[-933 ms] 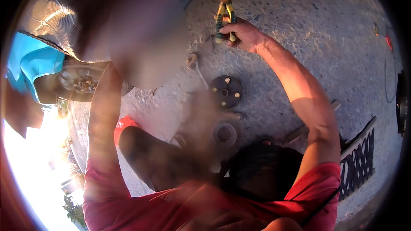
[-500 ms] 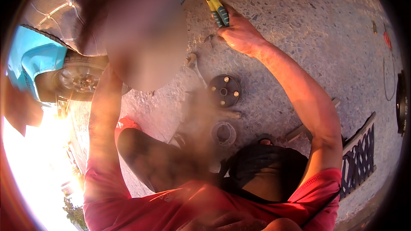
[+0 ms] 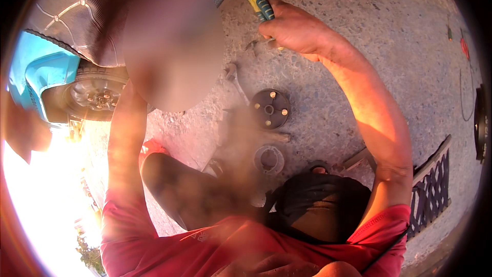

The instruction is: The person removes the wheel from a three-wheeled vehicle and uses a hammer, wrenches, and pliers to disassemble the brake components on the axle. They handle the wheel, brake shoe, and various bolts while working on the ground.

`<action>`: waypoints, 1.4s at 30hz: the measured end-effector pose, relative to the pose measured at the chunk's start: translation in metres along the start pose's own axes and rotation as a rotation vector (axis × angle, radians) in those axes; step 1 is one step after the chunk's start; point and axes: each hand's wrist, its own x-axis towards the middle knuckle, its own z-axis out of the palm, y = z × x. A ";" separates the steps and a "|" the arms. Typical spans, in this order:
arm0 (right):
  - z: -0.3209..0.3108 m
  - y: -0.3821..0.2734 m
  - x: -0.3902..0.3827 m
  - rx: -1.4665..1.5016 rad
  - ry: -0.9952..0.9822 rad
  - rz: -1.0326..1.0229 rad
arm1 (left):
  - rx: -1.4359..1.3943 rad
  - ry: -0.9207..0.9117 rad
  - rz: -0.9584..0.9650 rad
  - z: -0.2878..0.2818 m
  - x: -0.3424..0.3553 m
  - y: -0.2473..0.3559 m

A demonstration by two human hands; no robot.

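Observation:
My right hand (image 3: 293,32) is closed around the handles of a pair of pliers (image 3: 261,6), yellow with dark green grips. The jaws of the pliers point up toward a thin rod or wire at the top, beside the edge of a large dark ribbed covering (image 3: 77,13). My left forearm (image 3: 125,138) reaches up on the left. A round blur covers the left hand, so its fingers and anything in them are hidden.
On the rough concrete lie a black round hub or drum (image 3: 269,109) with several studs, a pale metal ring (image 3: 269,159), and a hammer-like tool (image 3: 237,82). A wheel (image 3: 97,95) under a turquoise fender (image 3: 48,72) stands left; a black lattice grate (image 3: 430,190) lies right.
My right hand has shifted slightly, its wrist turning and the forearm moving a little right, with the pliers still in it. The left arm has barely moved.

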 end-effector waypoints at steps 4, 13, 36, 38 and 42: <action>-0.011 -0.019 -0.011 -0.064 -0.034 0.042 | -0.040 0.028 -0.044 0.005 -0.002 -0.008; 0.006 -0.013 -0.007 -0.256 0.052 -0.032 | 0.029 0.009 -0.117 0.007 0.002 -0.012; 0.012 0.117 0.111 -0.382 0.296 -0.468 | 0.124 -0.041 -0.242 0.006 0.017 0.002; 0.032 0.086 0.092 -0.051 0.068 -0.187 | 0.234 -0.095 -0.178 -0.016 0.010 0.014; 0.042 0.061 0.059 0.087 0.011 -0.148 | 0.314 -0.028 -0.183 -0.025 -0.002 -0.021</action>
